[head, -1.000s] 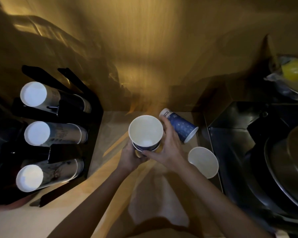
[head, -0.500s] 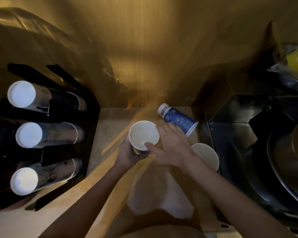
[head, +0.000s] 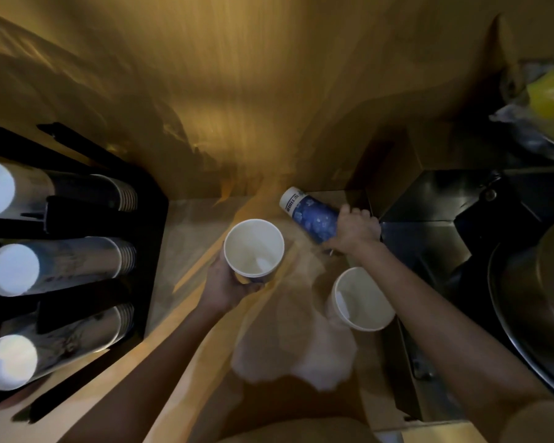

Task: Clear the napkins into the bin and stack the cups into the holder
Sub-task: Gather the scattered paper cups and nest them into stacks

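2 hands (head: 227, 284) (head: 354, 230), cup rims partly hidden.

Open counter (head: 192, 238) lies between my left hand (head: 227, 282) and the black holder (head: 154, 219); an upright cup (head: 362, 298) stands near right, beside the steel sink (head: 429, 238).

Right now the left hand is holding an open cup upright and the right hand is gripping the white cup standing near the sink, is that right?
Not quite. The head view shows the right hand gripping the blue cup lying on its side, not the standing white cup, which is untouched. The left hand does hold an open cup upright.
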